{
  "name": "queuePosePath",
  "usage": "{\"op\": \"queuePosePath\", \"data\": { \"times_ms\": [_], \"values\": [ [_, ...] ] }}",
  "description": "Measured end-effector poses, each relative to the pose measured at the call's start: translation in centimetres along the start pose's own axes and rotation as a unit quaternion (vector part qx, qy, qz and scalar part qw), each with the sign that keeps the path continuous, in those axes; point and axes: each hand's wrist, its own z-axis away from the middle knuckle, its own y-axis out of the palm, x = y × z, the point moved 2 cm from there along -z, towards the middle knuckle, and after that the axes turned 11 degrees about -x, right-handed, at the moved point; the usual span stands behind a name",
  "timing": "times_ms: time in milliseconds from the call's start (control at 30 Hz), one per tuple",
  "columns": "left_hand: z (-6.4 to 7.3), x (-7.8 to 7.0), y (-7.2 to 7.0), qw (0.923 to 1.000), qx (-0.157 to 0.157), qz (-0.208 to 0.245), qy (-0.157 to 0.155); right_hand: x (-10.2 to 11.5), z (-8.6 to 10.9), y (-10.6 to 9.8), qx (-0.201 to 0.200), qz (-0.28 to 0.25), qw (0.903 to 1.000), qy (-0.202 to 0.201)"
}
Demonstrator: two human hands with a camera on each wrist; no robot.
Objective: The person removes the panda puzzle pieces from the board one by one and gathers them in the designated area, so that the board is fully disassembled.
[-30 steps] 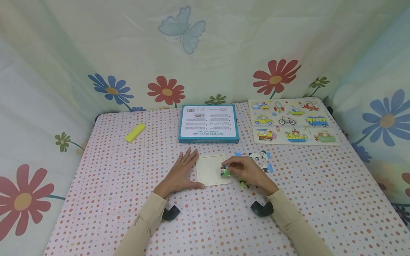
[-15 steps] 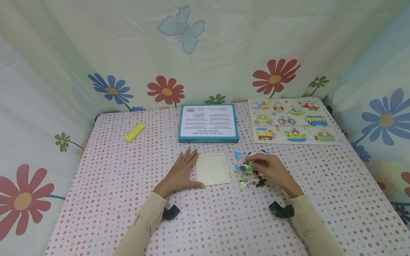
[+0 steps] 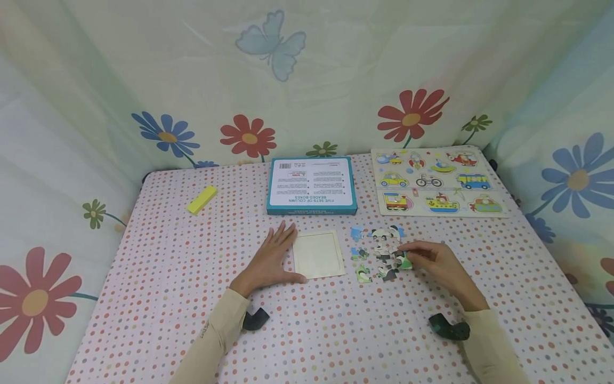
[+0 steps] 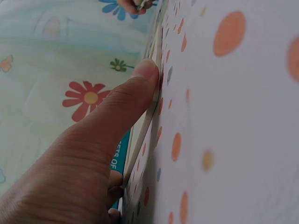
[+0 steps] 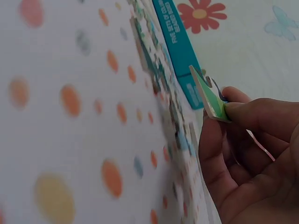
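Note:
My left hand [image 3: 271, 258] lies spread at the left side of a pale square puzzle tray [image 3: 318, 255], which holds no pieces. Its thumb [image 4: 142, 74] rests along the tray's near edge, and the other fingers reach up its left side. Between thumb and fingers, my right hand [image 3: 438, 266] pinches a green, white and black puzzle piece [image 5: 211, 95], raised off the cloth in the right wrist view. From the head, this piece overlaps the right side of the loose panda puzzle pieces [image 3: 384, 240], laid out in rough rows to the right of the tray.
Behind the tray lies a teal and white box [image 3: 312, 184]. A vehicle peg puzzle board [image 3: 414, 193] stands at the back right, and a yellow block [image 3: 202, 199] lies at the back left. Dotted cloth [image 3: 307, 330] covers the table; a flowered curtain [image 3: 192, 64] surrounds it.
My right hand has carried the green puzzle piece from the tray's right side, over the loose pieces, to their right edge. My left hand has stayed at the tray.

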Motion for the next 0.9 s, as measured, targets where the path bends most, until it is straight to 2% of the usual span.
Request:
{"op": "queuePosePath", "data": {
  "times_ms": [167, 467, 900],
  "values": [
    [0.0, 0.0, -0.1, 1.0000, 0.003, -0.006, 0.001, -0.7, 0.8, -0.7, 0.002, 0.028, 0.9993, 0.025],
    [0.1, -0.1, -0.1, 1.0000, -0.003, 0.000, 0.002, -1.3, 1.1, -0.4, 0.006, 0.055, 0.9984, 0.011],
    [0.1, 0.0, -0.1, 1.0000, -0.002, 0.002, 0.004, -0.9, 0.7, -0.3, 0.007, 0.086, 0.9957, 0.034]
  ]
}}
